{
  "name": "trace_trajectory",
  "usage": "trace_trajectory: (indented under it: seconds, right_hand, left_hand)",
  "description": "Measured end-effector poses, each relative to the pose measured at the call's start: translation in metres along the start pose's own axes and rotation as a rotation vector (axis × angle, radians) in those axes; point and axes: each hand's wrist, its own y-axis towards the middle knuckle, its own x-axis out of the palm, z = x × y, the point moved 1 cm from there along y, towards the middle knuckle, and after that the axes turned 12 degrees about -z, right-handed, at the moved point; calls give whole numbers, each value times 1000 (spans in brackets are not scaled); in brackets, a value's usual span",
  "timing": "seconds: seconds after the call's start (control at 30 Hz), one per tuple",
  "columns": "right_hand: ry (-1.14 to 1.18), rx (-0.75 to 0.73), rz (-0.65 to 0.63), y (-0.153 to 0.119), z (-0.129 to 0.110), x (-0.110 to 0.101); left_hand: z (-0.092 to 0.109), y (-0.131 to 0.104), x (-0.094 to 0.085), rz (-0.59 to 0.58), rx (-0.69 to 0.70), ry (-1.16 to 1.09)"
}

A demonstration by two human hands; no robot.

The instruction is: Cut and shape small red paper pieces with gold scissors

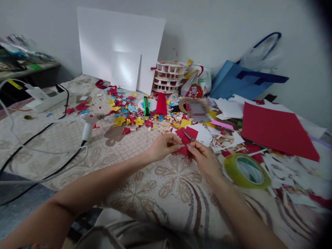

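Between my two hands is a small piece of red paper point(183, 150), pinched from both sides. My left hand point(166, 147) grips its left edge with thumb and fingers closed. On the other edge, my right hand point(203, 157) pinches it between thumb and fingertips. Just beyond the fingers lie a pair of scissors point(188, 135) on more red paper pieces point(192, 131). White paper point(204, 135) rests beside them. The underside of the held piece and some fingertips are hidden.
A hot glue gun point(88, 127) with cables stands left. Cut paper stars and scraps point(124, 110) and a green utility knife point(146, 106) lie ahead. To the right are a tape roll point(246, 171) and a red sheet point(275, 129). Behind stand a round white model point(169, 76) and a blue bag point(236, 81).
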Motion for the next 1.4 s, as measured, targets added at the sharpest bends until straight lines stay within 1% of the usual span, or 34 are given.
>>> trace_trajectory:
  seconds: [0.1,0.17,0.23,0.3,0.37,0.43,0.53,0.63,0.7,0.83,0.97,1.07,1.17,1.3,1.4]
  right_hand:
    - [12,-5,-5,0,0,-2]
    - [-35,-60,-22,1,-2,-4]
    - [-134,-142,-53,1,-5,-6]
    - [-259,-204,-81,2,-7,-8]
    - [-347,-202,-73,2,-7,-10]
    - [-355,-147,-45,2,-4,-11]
    - [-277,-58,-36,3,1,-11]
    - [-194,-28,-60,4,5,-9]
    - [-153,-31,-68,4,6,-8]
    - [-148,-58,-67,5,9,-9]
    - [-198,-76,-62,4,8,-11]
    - [-281,-92,-36,3,5,-10]
    - [-360,-129,-19,2,3,-8]
    - [-332,-175,-52,2,3,-7]
    - [-315,-164,-73,2,3,-7]
  left_hand:
    - [2,0,0,-1,-57,-71]
    - [3,0,-2,8,-113,-137]
    - [3,0,-4,14,-173,-211]
    - [2,1,-6,-11,-227,-276]
    - [1,1,-5,-60,-264,-307]
    - [0,1,-2,-53,-257,-283]
    - [-1,1,0,4,-150,-155]
    - [-2,2,1,-22,-45,-22]
    - [-4,2,-1,-31,-29,10]
    - [-6,2,-3,-51,-60,-19]
    - [-5,2,-3,-73,-134,-139]
    - [-4,1,-3,-82,-161,-208]
    - [-5,2,-3,-88,-167,-217]
    - [-6,2,-4,-94,-165,-216]
    - [-5,2,-4,-104,-190,-273]
